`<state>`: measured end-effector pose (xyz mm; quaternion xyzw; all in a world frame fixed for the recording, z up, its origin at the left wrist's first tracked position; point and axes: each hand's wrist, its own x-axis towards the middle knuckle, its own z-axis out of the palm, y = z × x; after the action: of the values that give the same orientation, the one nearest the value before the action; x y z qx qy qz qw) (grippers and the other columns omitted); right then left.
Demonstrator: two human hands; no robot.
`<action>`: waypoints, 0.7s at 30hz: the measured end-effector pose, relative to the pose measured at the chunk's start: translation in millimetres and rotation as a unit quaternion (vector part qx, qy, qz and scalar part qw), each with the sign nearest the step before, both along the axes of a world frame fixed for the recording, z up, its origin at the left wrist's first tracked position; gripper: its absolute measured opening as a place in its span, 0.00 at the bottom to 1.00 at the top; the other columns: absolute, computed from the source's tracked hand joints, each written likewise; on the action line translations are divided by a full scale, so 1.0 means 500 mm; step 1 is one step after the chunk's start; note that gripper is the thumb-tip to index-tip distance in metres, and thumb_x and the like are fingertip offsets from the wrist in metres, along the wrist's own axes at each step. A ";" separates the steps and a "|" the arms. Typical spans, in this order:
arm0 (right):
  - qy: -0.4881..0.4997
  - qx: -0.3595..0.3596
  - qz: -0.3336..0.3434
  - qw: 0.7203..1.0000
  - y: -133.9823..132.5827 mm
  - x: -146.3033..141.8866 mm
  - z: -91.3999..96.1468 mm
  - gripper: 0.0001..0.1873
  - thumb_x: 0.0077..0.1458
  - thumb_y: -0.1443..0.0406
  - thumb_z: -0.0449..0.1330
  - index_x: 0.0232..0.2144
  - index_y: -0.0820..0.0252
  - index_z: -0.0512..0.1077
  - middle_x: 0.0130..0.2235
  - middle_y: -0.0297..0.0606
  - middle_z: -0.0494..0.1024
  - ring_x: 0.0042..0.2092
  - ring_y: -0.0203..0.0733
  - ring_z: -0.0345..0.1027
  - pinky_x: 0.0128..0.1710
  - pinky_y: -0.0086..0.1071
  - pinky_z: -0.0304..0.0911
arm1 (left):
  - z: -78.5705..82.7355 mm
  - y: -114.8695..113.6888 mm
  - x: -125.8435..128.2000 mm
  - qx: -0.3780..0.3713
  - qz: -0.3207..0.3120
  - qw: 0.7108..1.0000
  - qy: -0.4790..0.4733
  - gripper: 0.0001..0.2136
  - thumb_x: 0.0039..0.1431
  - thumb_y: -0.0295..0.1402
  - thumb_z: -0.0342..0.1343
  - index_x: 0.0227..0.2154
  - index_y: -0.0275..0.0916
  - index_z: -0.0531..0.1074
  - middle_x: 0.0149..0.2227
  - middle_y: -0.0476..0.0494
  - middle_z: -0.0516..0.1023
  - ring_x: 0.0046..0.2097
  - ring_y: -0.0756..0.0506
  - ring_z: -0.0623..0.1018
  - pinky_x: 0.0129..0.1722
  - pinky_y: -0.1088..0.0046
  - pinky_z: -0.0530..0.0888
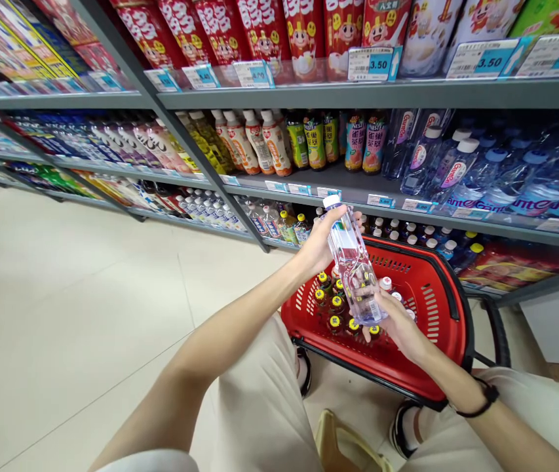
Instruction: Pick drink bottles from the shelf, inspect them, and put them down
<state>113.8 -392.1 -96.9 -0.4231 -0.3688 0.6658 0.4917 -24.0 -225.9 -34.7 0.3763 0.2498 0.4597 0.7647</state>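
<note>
1. My left hand (pixel 319 246) grips the clear plastic water bottle (pixel 352 265) near its cap, my right hand (pixel 397 321) cups its base, above the red plastic basket (pixel 436 301)
2. Slippery, tilted; a loose grip could drop it onto the small yellow-capped bottles (pixel 333 305)

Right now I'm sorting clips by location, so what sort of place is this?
Most likely a supermarket or convenience store drinks aisle. Long grey shelves carry rows of bottled drinks with price tags, and a red shopping basket of small bottles sits on the floor below the water bottle held in both hands.
</note>
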 end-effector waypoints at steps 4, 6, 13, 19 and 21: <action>-0.024 0.009 -0.006 1.000 -0.009 0.002 -0.011 0.31 0.61 0.39 0.64 0.51 0.57 0.75 0.40 0.41 0.80 0.34 0.43 0.73 0.29 0.35 0.70 | 0.008 -0.008 0.003 -0.010 0.007 1.000 -0.001 0.27 0.45 0.47 0.76 0.43 0.37 0.77 0.44 0.40 0.85 0.45 0.42 0.84 0.52 0.61 0.78; -0.040 0.018 -0.009 0.999 -0.012 0.002 -0.020 0.31 0.62 0.39 0.63 0.52 0.56 0.75 0.38 0.40 0.80 0.30 0.40 0.70 0.30 0.36 0.69 | 0.008 -0.012 0.005 -0.008 0.016 1.000 0.003 0.26 0.44 0.46 0.76 0.43 0.37 0.78 0.42 0.41 0.85 0.43 0.43 0.84 0.51 0.62 0.78; -0.050 0.013 -0.009 0.999 -0.017 0.001 -0.041 0.29 0.63 0.39 0.62 0.51 0.54 0.74 0.36 0.37 0.78 0.28 0.40 0.67 0.30 0.37 0.67 | 0.001 -0.017 0.005 0.001 0.024 1.000 0.011 0.27 0.43 0.46 0.76 0.43 0.36 0.78 0.42 0.39 0.86 0.42 0.44 0.84 0.48 0.64 0.78; -0.034 0.008 0.001 0.999 -0.014 0.003 -0.043 0.29 0.65 0.39 0.60 0.48 0.57 0.75 0.34 0.37 0.78 0.26 0.39 0.66 0.28 0.36 0.66 | 0.002 -0.021 0.007 0.011 0.033 0.999 0.035 0.26 0.45 0.48 0.76 0.41 0.37 0.77 0.43 0.37 0.85 0.45 0.39 0.84 0.50 0.57 0.79; -0.019 -0.002 -0.001 1.000 -0.011 0.001 -0.038 0.30 0.62 0.38 0.62 0.46 0.58 0.75 0.34 0.38 0.78 0.27 0.39 0.67 0.26 0.34 0.65 | 0.001 -0.022 0.008 0.007 0.042 0.998 0.049 0.24 0.45 0.48 0.76 0.39 0.37 0.78 0.43 0.35 0.85 0.46 0.36 0.83 0.51 0.54 0.78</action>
<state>114.3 -397.7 -115.8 -0.4371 -0.3766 0.6575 0.4846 -20.0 -236.8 -34.3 0.3927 0.2989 0.4739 0.7293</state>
